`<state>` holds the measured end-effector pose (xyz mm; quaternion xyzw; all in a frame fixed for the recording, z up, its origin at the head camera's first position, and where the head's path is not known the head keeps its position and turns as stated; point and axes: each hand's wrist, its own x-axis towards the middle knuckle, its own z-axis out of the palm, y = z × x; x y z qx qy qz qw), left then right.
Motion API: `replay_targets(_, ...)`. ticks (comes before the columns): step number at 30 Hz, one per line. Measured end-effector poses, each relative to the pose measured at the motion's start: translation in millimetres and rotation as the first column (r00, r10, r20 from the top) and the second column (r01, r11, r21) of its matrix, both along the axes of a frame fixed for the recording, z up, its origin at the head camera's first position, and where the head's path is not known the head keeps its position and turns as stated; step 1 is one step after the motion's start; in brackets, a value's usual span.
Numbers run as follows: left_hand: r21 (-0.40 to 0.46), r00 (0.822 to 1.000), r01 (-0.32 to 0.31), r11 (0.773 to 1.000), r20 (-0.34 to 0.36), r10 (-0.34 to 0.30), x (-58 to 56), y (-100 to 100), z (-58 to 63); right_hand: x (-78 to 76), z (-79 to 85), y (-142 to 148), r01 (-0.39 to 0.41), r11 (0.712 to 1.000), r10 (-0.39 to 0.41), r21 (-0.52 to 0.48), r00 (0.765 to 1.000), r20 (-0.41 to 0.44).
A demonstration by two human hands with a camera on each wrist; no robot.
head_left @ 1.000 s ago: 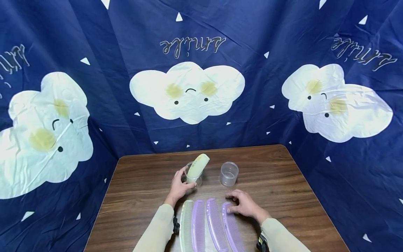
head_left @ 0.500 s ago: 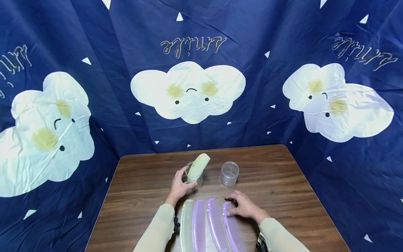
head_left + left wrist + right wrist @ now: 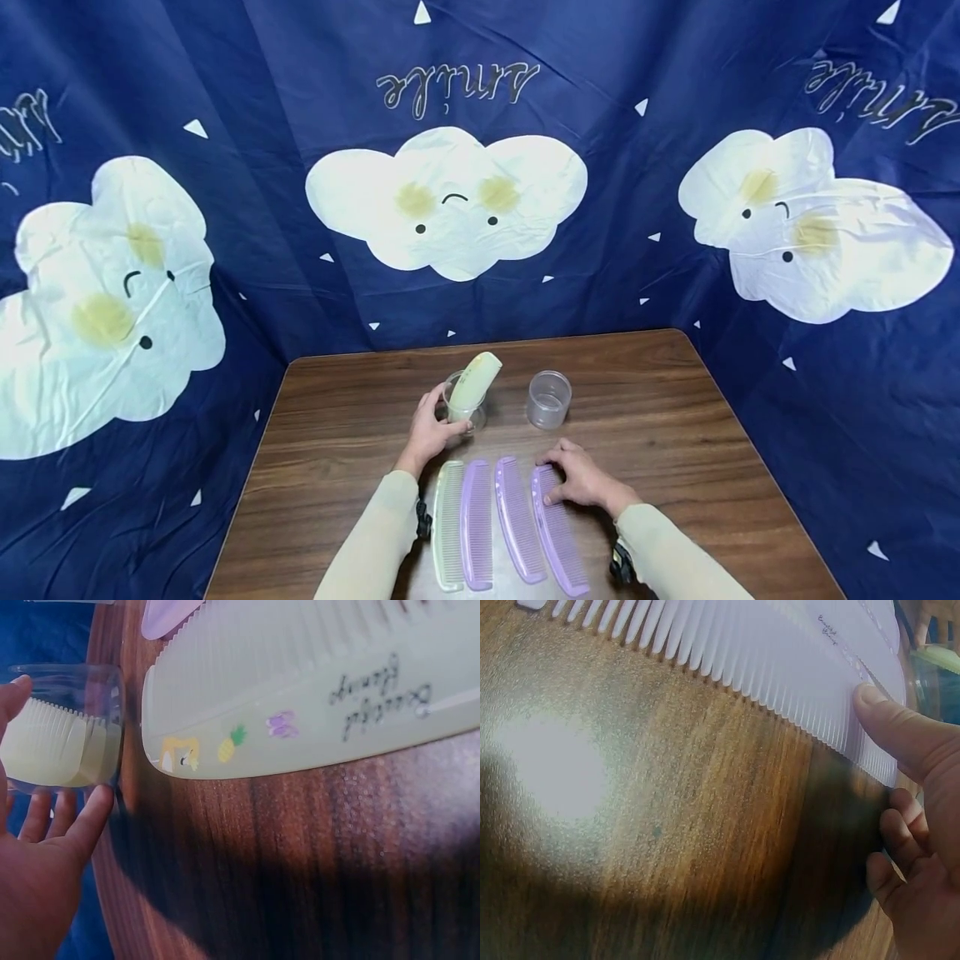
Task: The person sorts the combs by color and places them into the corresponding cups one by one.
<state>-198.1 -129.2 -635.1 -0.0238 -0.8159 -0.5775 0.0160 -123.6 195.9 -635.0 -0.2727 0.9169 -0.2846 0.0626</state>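
Observation:
My left hand (image 3: 431,433) holds a clear cup (image 3: 479,420) near the back of the table, thumb on the near side and fingers at the left. A pale green comb (image 3: 475,382) leans rightward inside it, its teeth visible through the wall in the left wrist view. The right hand (image 3: 587,479) grips the top end of the rightmost purple comb (image 3: 561,542); in the right wrist view the thumb (image 3: 900,731) lies on its face and the other fingers curl by its far end. Left of it lie two purple combs (image 3: 517,521) (image 3: 476,525) and a green comb (image 3: 448,525).
A second clear cup (image 3: 549,402) stands right of the held one, with nothing seen inside. The brown wooden table (image 3: 690,467) bears everything. A dark blue curtain (image 3: 630,292) with white clouds surrounds its back and sides.
The head view has tilted slightly down, so the table sits higher and the combs' near ends show. Both hands stay at the same cup and comb, with barely any movement.

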Motion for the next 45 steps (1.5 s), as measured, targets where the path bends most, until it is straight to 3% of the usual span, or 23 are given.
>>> replay_targets(11, 0.007, 1.000, -0.003, 1.000, 0.007, 0.003, -0.8, -0.8, 3.2, -0.2, 3.9, -2.5, 0.074, 0.997, -0.072, -0.034, 0.995, 0.065)
replay_targets(17, 0.014, 1.000, -0.002, 1.000, -0.007, 0.002, -1.1, -2.5, 0.1, -1.4, 2.2, -2.3, 0.051, 0.998, -0.050, -0.033, 0.998, 0.030)
replay_targets(24, 0.026, 1.000, 0.002, 1.000, -0.009, -0.002, -1.0, -4.3, -0.8, -1.1, 2.4, -0.4, 0.000, 1.000, 0.001, -0.006, 0.999, 0.054)
replay_targets(38, 0.036, 1.000, 0.008, 0.999, 0.005, -0.008, -0.7, -3.1, 0.9, 1.4, 4.7, -5.0, 0.037, 0.999, -0.038, 0.016, 0.996, 0.081)
replay_targets(45, 0.032, 1.000, 0.010, 0.999, 0.012, -0.010, 0.2, -2.8, 2.7, -0.9, 7.9, -2.8, 0.036, 0.999, -0.031, -0.023, 0.985, 0.172)
